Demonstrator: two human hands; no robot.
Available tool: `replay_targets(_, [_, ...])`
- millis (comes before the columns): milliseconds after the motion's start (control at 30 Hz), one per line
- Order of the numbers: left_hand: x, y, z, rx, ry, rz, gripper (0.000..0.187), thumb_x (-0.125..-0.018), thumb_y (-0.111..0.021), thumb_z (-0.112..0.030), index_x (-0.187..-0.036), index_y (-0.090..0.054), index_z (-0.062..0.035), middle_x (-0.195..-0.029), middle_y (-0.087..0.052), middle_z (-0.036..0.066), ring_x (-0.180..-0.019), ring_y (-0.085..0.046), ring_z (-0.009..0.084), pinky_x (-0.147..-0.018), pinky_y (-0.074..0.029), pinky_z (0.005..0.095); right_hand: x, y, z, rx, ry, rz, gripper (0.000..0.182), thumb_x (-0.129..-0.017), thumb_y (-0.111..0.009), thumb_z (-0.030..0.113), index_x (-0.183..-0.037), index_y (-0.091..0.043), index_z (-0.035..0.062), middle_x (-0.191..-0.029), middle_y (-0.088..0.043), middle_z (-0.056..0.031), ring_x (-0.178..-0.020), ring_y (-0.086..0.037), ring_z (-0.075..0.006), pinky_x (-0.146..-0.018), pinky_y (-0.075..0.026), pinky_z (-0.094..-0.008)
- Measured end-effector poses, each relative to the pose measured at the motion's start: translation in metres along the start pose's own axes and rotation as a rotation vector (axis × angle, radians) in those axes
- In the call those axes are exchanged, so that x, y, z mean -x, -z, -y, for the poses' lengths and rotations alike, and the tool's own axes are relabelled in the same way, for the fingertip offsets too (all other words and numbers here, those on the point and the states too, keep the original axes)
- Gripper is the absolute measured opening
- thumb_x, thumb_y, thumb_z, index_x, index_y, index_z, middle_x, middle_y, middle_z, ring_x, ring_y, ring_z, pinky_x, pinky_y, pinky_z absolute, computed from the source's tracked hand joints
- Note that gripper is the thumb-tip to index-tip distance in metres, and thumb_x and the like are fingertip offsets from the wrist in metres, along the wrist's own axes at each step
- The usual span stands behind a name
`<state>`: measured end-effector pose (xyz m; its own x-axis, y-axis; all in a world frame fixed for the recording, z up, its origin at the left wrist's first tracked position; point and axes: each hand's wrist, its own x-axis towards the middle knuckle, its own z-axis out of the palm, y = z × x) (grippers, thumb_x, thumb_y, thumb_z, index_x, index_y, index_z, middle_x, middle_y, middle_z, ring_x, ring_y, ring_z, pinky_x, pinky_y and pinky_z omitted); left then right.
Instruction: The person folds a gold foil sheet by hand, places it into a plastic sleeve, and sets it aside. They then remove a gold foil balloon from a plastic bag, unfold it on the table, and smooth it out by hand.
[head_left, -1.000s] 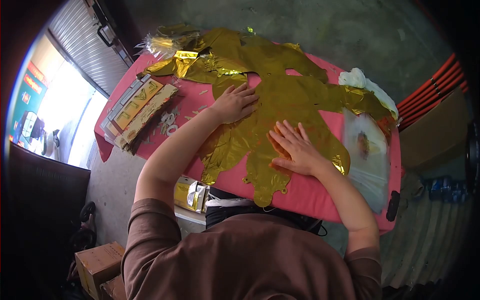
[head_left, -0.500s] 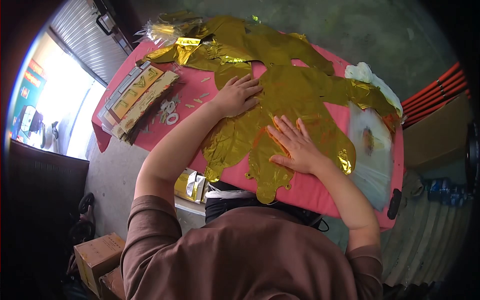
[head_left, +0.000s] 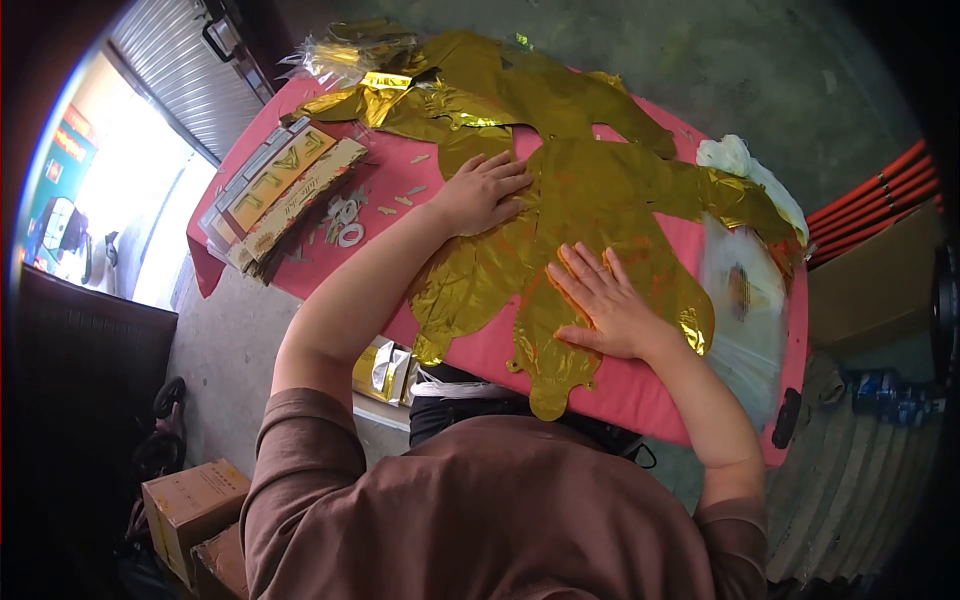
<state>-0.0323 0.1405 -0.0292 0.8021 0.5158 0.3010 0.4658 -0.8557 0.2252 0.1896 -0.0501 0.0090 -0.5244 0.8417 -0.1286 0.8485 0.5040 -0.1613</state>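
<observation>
A large flat foil balloon sheet point(head_left: 590, 180), shiny gold with rounded lobes, is spread over a pink-covered table point(head_left: 640, 390). My left hand point(head_left: 485, 195) lies flat on its left part, fingers stretched out. Pressed flat on the lower middle is my right hand point(head_left: 605, 305), fingers slightly spread, with orange reflections around them. A small rounded gold tab point(head_left: 549, 400) hangs over the table's near edge. Behind lie more gold foil pieces point(head_left: 500, 85), overlapping one another.
Printed "FALL" packets point(head_left: 285, 195) lie stacked at the left, beside white rings point(head_left: 350, 234) and small strips. Clear plastic bags point(head_left: 745, 300) and a white crumpled bundle point(head_left: 725, 155) lie at the right. Cardboard boxes point(head_left: 195, 505) stand on the floor.
My right hand and the near foil lobe have shifted slightly towards me and to the right. My left hand stays flat on the foil. The view has shifted a little.
</observation>
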Motion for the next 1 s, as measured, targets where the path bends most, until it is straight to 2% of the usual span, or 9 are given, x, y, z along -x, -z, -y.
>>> replay_targets(467, [0.001, 0.007, -0.001, 0.009, -0.016, 0.026, 0.046, -0.088, -0.053, -0.031, -0.129, -0.049, -0.0102, -0.139, -0.041, 0.011, -0.133, -0.032, 0.0276, -0.108, -0.024, 0.0442, -0.002, -0.005, 0.005, -0.036, 0.02, -0.043, 0.083, -0.083, -0.042, 0.065, -0.146, -0.017, 0.0173, -0.152, -0.01, -0.0123, -0.141, -0.006, -0.0284, -0.113, 0.0, -0.0489])
replay_targets(667, [-0.011, 0.021, -0.008, 0.009, 0.029, 0.035, 0.041, -0.085, -0.055, -0.029, -0.121, -0.054, -0.0094, -0.132, -0.047, 0.011, -0.127, -0.039, 0.0292, -0.103, -0.031, 0.0454, -0.003, -0.008, 0.005, -0.045, 0.018, -0.058, 0.083, -0.083, -0.042, 0.065, -0.146, -0.018, 0.017, -0.152, -0.01, -0.0124, -0.141, -0.007, -0.0288, -0.112, 0.0, -0.0497])
replay_targets(733, [-0.023, 0.022, -0.016, 0.22, 0.124, 0.003, 0.035, -0.086, -0.056, -0.026, -0.114, -0.057, -0.0061, -0.129, -0.049, 0.013, -0.124, -0.041, 0.0306, -0.101, -0.033, 0.0441, -0.003, -0.008, 0.005, -0.045, 0.014, -0.056, 0.083, -0.083, -0.042, 0.065, -0.146, -0.018, 0.0168, -0.152, -0.01, -0.0125, -0.141, -0.006, -0.0289, -0.112, 0.0, -0.0497])
replay_targets(767, [-0.028, 0.017, -0.019, 0.221, 0.124, 0.002, 0.035, -0.086, -0.056, -0.026, -0.114, -0.057, -0.0061, -0.129, -0.049, 0.013, -0.124, -0.041, 0.0306, -0.101, -0.033, 0.0441, -0.003, -0.008, 0.005, -0.044, 0.012, -0.051, 0.083, -0.083, -0.042, 0.064, -0.146, -0.018, 0.0167, -0.152, -0.01, -0.0126, -0.141, -0.006, -0.029, -0.112, 0.0, -0.0497])
replay_targets(833, [-0.038, 0.006, -0.025, 0.201, -0.019, -0.024, 0.034, -0.086, -0.055, -0.026, -0.114, -0.057, -0.0073, -0.128, -0.049, 0.013, -0.123, -0.042, 0.0307, -0.1, -0.033, 0.0442, -0.003, -0.008, 0.006, -0.04, 0.007, -0.046, 0.083, -0.083, -0.042, 0.064, -0.146, -0.018, 0.0163, -0.152, -0.01, -0.0129, -0.141, -0.006, -0.029, -0.112, 0.001, -0.0496])
replay_targets(1000, [-0.046, -0.011, -0.035, 0.052, -0.043, 0.015, 0.036, -0.088, -0.053, -0.03, -0.117, -0.055, -0.0091, -0.128, -0.048, 0.012, -0.123, -0.042, 0.0298, -0.101, -0.032, 0.043, -0.003, -0.008, 0.008, -0.022, -0.001, -0.05, 0.083, -0.083, -0.041, 0.065, -0.146, -0.018, 0.0156, -0.152, -0.01, -0.0135, -0.141, -0.005, -0.0289, -0.112, 0.001, -0.0495])
